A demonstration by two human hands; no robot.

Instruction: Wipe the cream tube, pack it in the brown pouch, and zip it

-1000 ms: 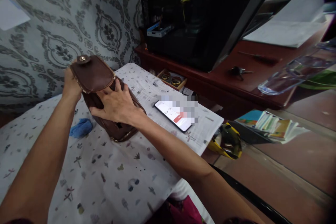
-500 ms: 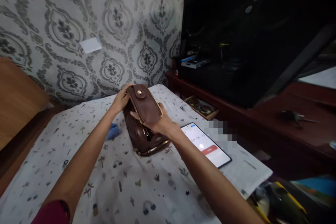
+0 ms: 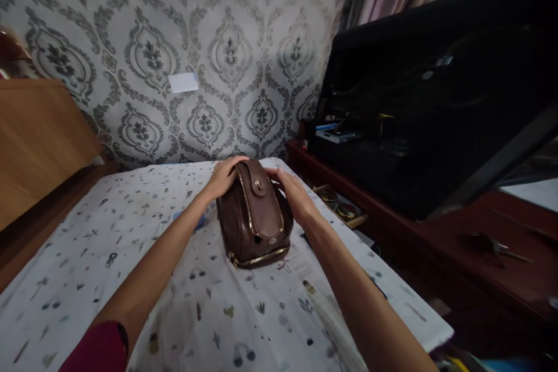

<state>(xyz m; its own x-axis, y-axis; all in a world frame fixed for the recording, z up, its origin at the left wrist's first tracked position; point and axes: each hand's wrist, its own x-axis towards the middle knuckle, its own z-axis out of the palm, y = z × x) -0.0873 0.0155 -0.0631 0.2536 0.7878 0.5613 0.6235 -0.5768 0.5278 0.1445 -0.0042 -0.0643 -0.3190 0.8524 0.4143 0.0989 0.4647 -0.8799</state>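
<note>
A small brown leather bag (image 3: 255, 221) with a gold zip and a snap flap stands on the patterned white sheet (image 3: 174, 296). My left hand (image 3: 224, 177) rests over the bag's top left side, fingers curved against it. On the bag's right side lies my right hand (image 3: 290, 192), fingers laid along the leather. The flap is folded down over the front of the bag.
A blue cloth (image 3: 192, 220) peeks out behind my left forearm. To the right stands a dark red cabinet (image 3: 436, 226) with a black case (image 3: 414, 110), keys (image 3: 488, 242) and a small tray of rings (image 3: 342, 207). Patterned wallpaper (image 3: 174, 40) and a wooden board (image 3: 35, 139) lie behind.
The flap, held up before, now lies down on the bag. My right hand moved from the flap to the bag's right side. The view swung left, and the phone is hidden behind my right arm.
</note>
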